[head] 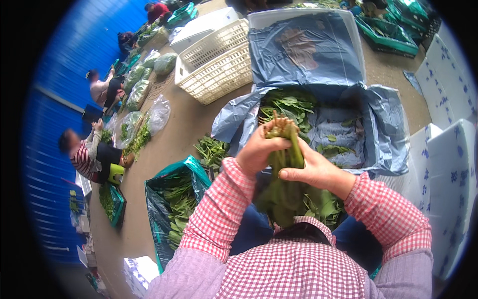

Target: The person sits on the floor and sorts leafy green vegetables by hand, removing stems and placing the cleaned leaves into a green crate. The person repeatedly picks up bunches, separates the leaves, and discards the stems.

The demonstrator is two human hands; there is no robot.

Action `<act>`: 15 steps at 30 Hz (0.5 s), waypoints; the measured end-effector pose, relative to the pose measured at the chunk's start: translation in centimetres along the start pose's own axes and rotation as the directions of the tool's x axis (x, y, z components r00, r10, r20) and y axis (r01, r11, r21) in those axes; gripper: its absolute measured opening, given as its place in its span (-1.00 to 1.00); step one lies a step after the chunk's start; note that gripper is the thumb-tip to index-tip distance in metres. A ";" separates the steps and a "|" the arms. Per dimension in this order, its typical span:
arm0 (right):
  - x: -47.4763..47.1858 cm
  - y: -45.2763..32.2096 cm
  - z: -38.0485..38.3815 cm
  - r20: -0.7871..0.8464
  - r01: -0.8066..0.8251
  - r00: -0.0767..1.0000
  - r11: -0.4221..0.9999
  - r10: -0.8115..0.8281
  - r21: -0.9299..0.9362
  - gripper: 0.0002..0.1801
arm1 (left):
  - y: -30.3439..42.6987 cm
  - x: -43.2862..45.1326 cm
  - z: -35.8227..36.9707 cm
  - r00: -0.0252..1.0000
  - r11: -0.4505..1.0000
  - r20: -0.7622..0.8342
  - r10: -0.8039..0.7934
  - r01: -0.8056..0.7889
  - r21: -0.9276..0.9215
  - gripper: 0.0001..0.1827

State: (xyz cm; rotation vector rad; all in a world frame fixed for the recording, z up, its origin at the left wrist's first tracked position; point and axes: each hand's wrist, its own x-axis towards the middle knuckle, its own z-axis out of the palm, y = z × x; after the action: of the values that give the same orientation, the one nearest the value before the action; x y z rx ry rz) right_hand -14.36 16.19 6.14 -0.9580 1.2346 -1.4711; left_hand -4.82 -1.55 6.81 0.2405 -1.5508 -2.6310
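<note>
Both hands grip one bunch of leafy greens [289, 159] with its cut stem ends up and its leaves hanging towards my chest. My left hand [257, 149] wraps around the stems from the left. From the right, my right hand [315, 166] holds the same stems lower down, its thumb across the front. Just beyond the hands stands a box lined with blue-grey plastic film [384, 130]. Inside it, more greens [287, 104] are piled at the left, and a few loose leaves [332, 149] lie on the liner. Below the bunch, other leaves [325, 207] show between my knees.
At my left stands a crate lined with green plastic [153, 209], holding greens, with a loose pile of greens [211, 149] beyond it. A cream plastic crate [216, 71] stands further off. White foam boxes [452, 164] line the right. A seated person [87, 157] works at left.
</note>
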 end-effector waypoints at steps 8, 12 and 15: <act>1.0 1.9 2.3 -0.084 -0.306 0.947 0.951 0.309 0.045 -0.27 | -1.9 -0.3 2.2 0.976 0.984 -0.141 0.166 -0.156 0.081 -0.47; 0.8 2.2 1.1 -0.004 -0.290 0.957 0.956 0.290 0.038 -0.30 | -4.0 1.0 1.8 0.952 0.959 -0.177 0.248 -0.268 -0.095 -0.37; 0.8 1.7 0.5 -0.012 -0.304 0.952 0.946 0.307 0.116 -0.33 | -3.8 0.7 2.9 0.929 0.945 -0.218 0.300 -0.320 -0.065 -0.06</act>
State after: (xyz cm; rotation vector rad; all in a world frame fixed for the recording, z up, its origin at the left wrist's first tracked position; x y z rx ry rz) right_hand -13.73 15.25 4.59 -0.6374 1.2452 -1.2965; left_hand -5.99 2.63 4.81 0.2304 -1.2701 -2.3455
